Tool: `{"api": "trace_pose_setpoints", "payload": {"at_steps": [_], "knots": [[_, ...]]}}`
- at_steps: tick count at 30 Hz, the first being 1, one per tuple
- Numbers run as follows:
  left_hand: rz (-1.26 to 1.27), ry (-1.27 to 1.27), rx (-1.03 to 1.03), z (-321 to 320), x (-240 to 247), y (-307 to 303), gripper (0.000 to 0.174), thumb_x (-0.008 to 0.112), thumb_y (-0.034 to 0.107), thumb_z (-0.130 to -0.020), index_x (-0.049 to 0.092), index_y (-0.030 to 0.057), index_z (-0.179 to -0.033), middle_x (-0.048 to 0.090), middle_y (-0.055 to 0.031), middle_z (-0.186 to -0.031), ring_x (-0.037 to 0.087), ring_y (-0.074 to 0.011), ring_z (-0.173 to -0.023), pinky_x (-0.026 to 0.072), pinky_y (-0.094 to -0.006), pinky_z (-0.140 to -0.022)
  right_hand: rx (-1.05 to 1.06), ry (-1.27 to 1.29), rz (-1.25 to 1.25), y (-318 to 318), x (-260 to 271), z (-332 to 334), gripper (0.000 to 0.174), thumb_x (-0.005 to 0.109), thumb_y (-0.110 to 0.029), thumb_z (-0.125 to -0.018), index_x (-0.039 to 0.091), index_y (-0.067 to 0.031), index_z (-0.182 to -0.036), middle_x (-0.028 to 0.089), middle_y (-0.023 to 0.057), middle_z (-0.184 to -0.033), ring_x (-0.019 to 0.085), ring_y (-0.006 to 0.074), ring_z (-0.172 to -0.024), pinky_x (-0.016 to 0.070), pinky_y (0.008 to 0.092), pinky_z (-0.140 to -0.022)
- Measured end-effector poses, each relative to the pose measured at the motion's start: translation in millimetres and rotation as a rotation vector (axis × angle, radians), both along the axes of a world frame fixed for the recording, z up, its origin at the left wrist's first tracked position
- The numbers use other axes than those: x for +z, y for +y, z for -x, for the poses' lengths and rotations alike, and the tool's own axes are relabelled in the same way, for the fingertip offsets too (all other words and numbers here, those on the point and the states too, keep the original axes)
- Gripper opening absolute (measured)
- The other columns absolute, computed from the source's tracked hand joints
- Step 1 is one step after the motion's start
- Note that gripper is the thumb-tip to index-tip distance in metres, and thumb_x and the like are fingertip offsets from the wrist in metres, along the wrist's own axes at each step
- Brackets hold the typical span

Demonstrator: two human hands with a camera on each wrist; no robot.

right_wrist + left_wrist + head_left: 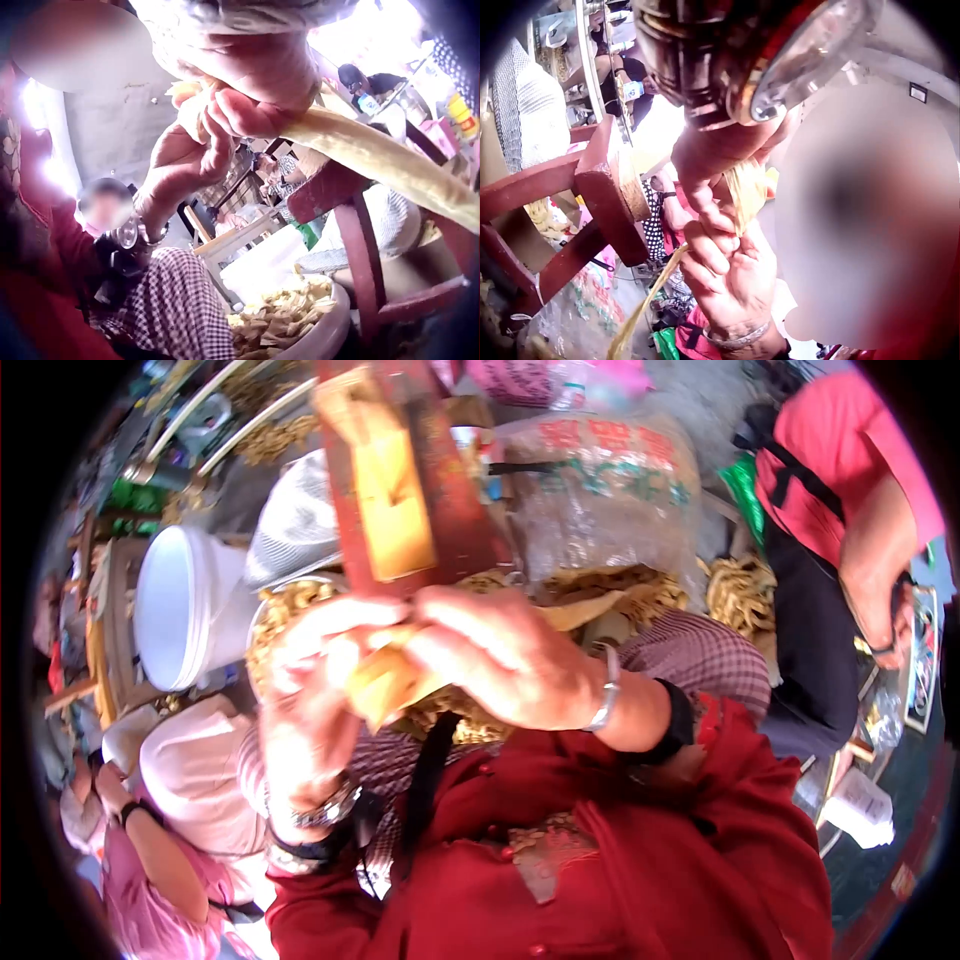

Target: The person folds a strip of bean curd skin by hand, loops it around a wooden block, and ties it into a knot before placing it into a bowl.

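In front of a person's chest, both hands meet over a pale yellow, pliable strip (385, 685), folded and bunched between the fingers. The left hand (315, 670), with a watch at its wrist, pinches the bunched part. Close against it, the right hand (510, 660) grips the same strip, its fingers curled. From the right hand a long flat end (382, 157) runs outward in the right wrist view. Just beyond the hands in the head view stands a red wooden bench (460, 530) bearing a flat yellow piece (390, 490).
A white tub (330, 330) of short yellowish pieces stands by the checked-cloth knee. A white bucket (170, 610) is at left, and a large clear plastic bag (610, 490) lies behind. Other people sit close on both sides, one in a pink shirt (830, 450).
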State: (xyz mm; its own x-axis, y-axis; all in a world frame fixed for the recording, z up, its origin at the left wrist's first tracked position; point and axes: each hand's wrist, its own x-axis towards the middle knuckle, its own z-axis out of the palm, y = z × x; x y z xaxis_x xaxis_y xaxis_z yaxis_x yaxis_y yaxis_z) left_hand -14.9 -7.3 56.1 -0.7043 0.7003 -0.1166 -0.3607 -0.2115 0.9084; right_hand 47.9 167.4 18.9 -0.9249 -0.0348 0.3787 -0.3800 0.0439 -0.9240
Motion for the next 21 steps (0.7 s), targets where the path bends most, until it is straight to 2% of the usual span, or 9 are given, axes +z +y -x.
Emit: {"api": "trace_pose_setpoints", "payload": {"at_steps": [2,4,6,9,12,14,16,19,21], "knots": [[0.162,0.283,0.098,1,-9,10,0.023,0.053,0.011,-0.092,0.062,-0.0009,-0.11,0.065,-0.0093,-0.106,0.061,-0.0155,-0.092,0.0467,-0.0276,-0.085,-0.031,0.015,-0.023,-1,-6,-3,0.03,0.054,-0.012,-0.09,0.05,0.0015,-0.116,0.06,0.0158,-0.083,0.062,0.0308,-0.067,0.05,0.0347,-0.06],[0.174,0.326,0.113,-3,-15,13,0.023,0.046,0.006,-0.094,0.063,-0.0008,-0.109,0.065,-0.0085,-0.107,0.06,-0.0166,-0.095,0.0443,-0.0283,-0.089,-0.02,-0.015,-0.099,2,-15,-5,0.039,0.058,-0.005,-0.083,0.049,0.0003,-0.121,0.059,0.0142,-0.096,0.062,0.0281,-0.07,0.051,0.0333,-0.063],[0.214,0.589,0.008,3,-18,8,0.038,0.053,0.017,-0.09,0.054,-0.0015,-0.122,0.058,-0.0134,-0.117,0.052,-0.0227,-0.11,0.0381,-0.0329,-0.096,-0.036,0.003,-0.26,4,-20,-4,0.055,0.063,0.003,-0.073,0.048,-0.0018,-0.126,0.056,0.0129,-0.108,0.061,0.0243,-0.077,0.0509,0.0327,-0.067],[0.162,0.596,-0.05,3,-16,8,0.055,0.06,0.028,-0.085,0.046,-0.0015,-0.129,0.049,-0.0171,-0.128,0.048,-0.0275,-0.115,0.035,-0.0359,-0.099,0.129,-0.472,0.131,8,-5,-9,0.049,0.059,-0.004,-0.079,0.048,-0.0027,-0.126,0.055,0.0088,-0.1,0.056,0.0166,-0.068,0.0476,0.0279,-0.058],[0.326,0.742,-0.138,3,-8,5,0.064,0.06,0.03,-0.085,0.037,-0.0023,-0.135,0.044,-0.0188,-0.13,0.047,-0.0304,-0.115,0.0339,-0.0379,-0.1,0.065,-0.575,0.376,3,-3,-7,0.035,0.048,-0.025,-0.096,0.051,-0.003,-0.122,0.054,0.0014,-0.08,0.046,0.0062,-0.051,0.0398,0.0206,-0.045],[0.413,0.851,-0.192,5,-5,3,0.062,0.057,0.028,-0.088,0.034,-0.0037,-0.136,0.047,-0.0193,-0.126,0.049,-0.032,-0.112,0.0354,-0.0389,-0.099,0.108,-0.588,0.453,-1,-9,-11,0.037,0.049,-0.027,-0.095,0.05,-0.0027,-0.122,0.054,-0.001,-0.078,0.045,0.004,-0.052,0.0403,0.0204,-0.047],[0.38,0.697,-0.065,-4,-3,11,0.051,0.052,0.027,-0.092,0.042,-0.0057,-0.131,0.054,-0.019,-0.118,0.053,-0.0329,-0.108,0.0378,-0.0392,-0.097,0.089,-0.476,0.302,-5,-20,-14,0.035,0.049,-0.019,-0.094,0.049,0.0,-0.123,0.059,0.0035,-0.084,0.052,0.0103,-0.057,0.0449,0.0254,-0.053],[0.332,0.639,0.087,-6,-7,15,0.047,0.043,0.033,-0.097,0.052,-0.0071,-0.121,0.059,-0.0177,-0.108,0.056,-0.0301,-0.102,0.0408,-0.0368,-0.093,0.01,-0.488,-0.053,-9,-7,-10,0.028,0.049,-0.021,-0.095,0.051,0.0012,-0.113,0.059,0.0177,-0.086,0.062,0.0281,-0.076,0.0466,0.0355,-0.066],[0.287,0.508,0.074,-7,1,12,0.049,0.04,0.036,-0.098,0.053,-0.0069,-0.118,0.06,-0.0164,-0.107,0.057,-0.025,-0.099,0.0429,-0.0335,-0.089,-0.041,-0.325,-0.017,-12,8,-7,0.025,0.05,-0.021,-0.095,0.047,0.0002,-0.109,0.057,0.0136,-0.09,0.061,0.021,-0.082,0.0471,0.0324,-0.07]]}}
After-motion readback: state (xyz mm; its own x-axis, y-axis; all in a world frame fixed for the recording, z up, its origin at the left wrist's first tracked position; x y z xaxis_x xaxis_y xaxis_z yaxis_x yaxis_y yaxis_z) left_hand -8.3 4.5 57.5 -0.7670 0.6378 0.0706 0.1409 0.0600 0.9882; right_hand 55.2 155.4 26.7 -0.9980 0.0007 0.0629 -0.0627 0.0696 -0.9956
